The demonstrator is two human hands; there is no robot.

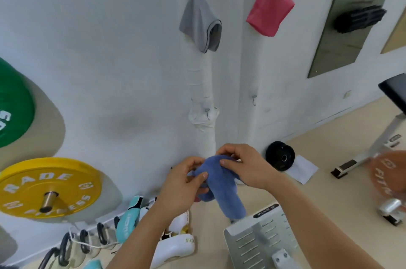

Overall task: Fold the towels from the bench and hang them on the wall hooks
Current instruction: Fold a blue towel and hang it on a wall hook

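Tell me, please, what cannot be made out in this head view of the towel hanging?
- Blue towel: its top fold is covered by the left hand and right hand.
- Orange plate: motion-blurred, cut by the right edge.
- Bench: mostly outside the frame.
- Green plate: lettering cut by the left edge.

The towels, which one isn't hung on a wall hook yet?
The blue towel, held in both hands low in front of the wall. The grey towel and the pink towel each hang from a hook higher up.
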